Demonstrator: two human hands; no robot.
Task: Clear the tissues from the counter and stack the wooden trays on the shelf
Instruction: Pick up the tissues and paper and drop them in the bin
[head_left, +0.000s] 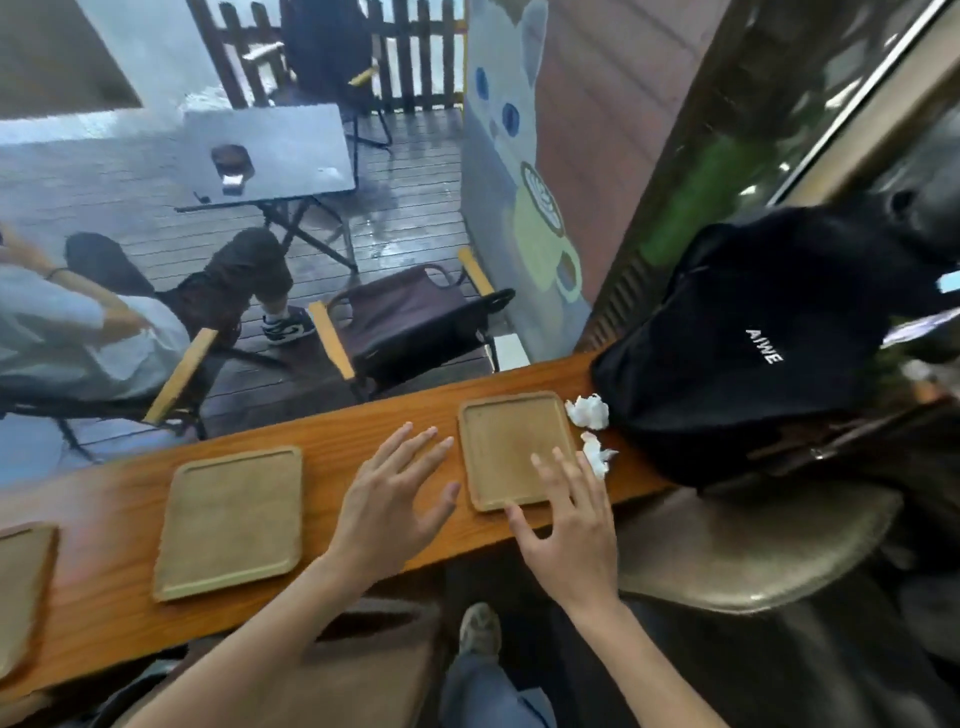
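Head view, left to right along the wooden counter (130, 519): a tray at the edge (21, 587), a second square wooden tray (231, 519), then the left hand (395, 499), fingers spread, holding nothing. The right hand (566, 530), also spread and empty, lies over the near corner of the third tray (509, 441). Two crumpled tissues (589, 411) (597, 456) sit just beside that tray, against a black bag (753, 338).

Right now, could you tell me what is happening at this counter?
A person is reaching over a wooden counter with both hands open and empty. The right hand is over the near corner of the rightmost tray, close to two crumpled tissues lying beside a black bag. The left hand hovers over bare counter. Two more trays lie further left. Nothing is cleared or stacked yet.
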